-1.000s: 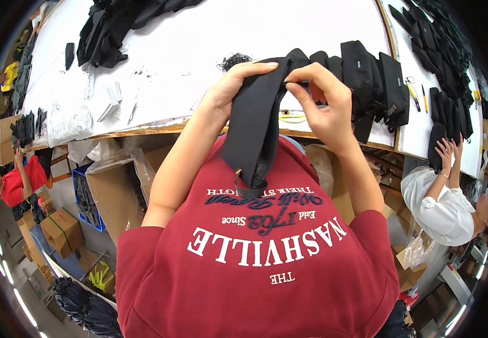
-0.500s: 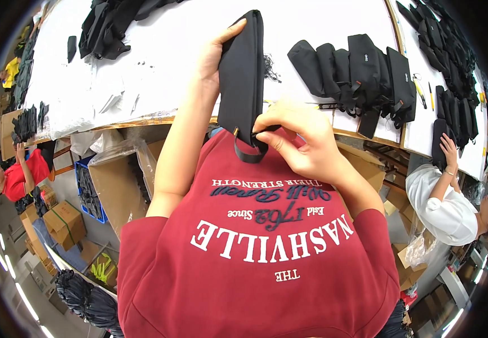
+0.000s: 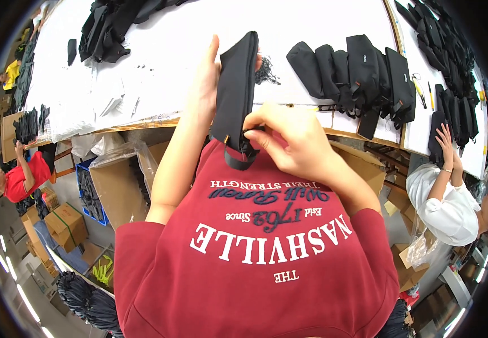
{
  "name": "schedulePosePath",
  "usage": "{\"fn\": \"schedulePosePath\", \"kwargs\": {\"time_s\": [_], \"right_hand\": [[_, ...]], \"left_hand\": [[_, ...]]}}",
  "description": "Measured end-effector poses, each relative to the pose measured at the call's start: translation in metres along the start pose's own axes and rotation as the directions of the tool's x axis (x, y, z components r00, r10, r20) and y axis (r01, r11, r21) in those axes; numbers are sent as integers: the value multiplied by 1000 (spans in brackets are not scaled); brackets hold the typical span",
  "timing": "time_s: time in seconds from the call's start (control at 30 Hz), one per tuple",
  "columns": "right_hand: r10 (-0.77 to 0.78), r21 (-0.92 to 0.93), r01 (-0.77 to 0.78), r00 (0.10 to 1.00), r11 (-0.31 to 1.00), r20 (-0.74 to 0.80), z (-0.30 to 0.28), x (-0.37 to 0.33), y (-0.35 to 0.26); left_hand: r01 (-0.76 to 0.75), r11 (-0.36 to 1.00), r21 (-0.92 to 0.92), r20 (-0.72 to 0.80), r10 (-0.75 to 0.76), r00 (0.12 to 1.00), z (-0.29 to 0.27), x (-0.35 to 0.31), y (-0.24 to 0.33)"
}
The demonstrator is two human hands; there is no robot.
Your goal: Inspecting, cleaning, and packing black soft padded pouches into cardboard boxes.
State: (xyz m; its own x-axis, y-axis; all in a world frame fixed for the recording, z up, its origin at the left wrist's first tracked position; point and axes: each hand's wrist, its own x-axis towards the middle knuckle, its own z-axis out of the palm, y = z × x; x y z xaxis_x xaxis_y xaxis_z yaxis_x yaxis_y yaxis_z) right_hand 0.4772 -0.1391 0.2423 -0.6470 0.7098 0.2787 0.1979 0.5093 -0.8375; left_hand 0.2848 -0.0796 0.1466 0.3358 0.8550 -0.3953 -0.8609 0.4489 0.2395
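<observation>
A long, flat black fabric pouch (image 3: pixel 235 90) is held upright in front of my chest, over the table's near edge. My left hand (image 3: pixel 203 84) grips it from behind along the left side. The left thumb points up, off the cloth, and fingertips show past the pouch's right edge. At the bottom end hangs a black strap loop (image 3: pixel 237 163), with a small orange-yellow tab beside it. My right hand (image 3: pixel 297 138) pinches the lower right corner of the pouch between thumb and forefinger; the exact bit between those fingertips is too small to make out.
Several black pouches (image 3: pixel 362 70) lie in a row at right on the white table (image 3: pixel 165 67). Thread scraps (image 3: pixel 265 73) lie behind the held pouch. Black pieces (image 3: pixel 106 34) are heaped far left. Yellow-handled snips (image 3: pixel 419 90) lie at right. Co-workers sit left and right.
The pouch has come down and slightly left with both hands. My left thumb has lifted off the cloth, and left fingertips now show at the right edge. The right pinch stays near the lower corner.
</observation>
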Motion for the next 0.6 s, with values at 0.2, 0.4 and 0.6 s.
{"fn": "schedulePosePath", "kwargs": {"time_s": [0.2, 0.4, 0.6], "right_hand": [[-134, -170, 107, 978, 980, -157, 7, -16, 18], [-32, -19, 30, 996, 999, -82, 6, -16, 20], [1, -123, 12, 994, 992, 110, -10, -9, 25]], "left_hand": [[190, 954, -232, 98, -172, 980, -52, -68, -39], [137, 983, 123, -66, -129, 989, -15, -91, -21], [-36, 971, 235, -165, 77, 983, -21, -87, -17]]}}
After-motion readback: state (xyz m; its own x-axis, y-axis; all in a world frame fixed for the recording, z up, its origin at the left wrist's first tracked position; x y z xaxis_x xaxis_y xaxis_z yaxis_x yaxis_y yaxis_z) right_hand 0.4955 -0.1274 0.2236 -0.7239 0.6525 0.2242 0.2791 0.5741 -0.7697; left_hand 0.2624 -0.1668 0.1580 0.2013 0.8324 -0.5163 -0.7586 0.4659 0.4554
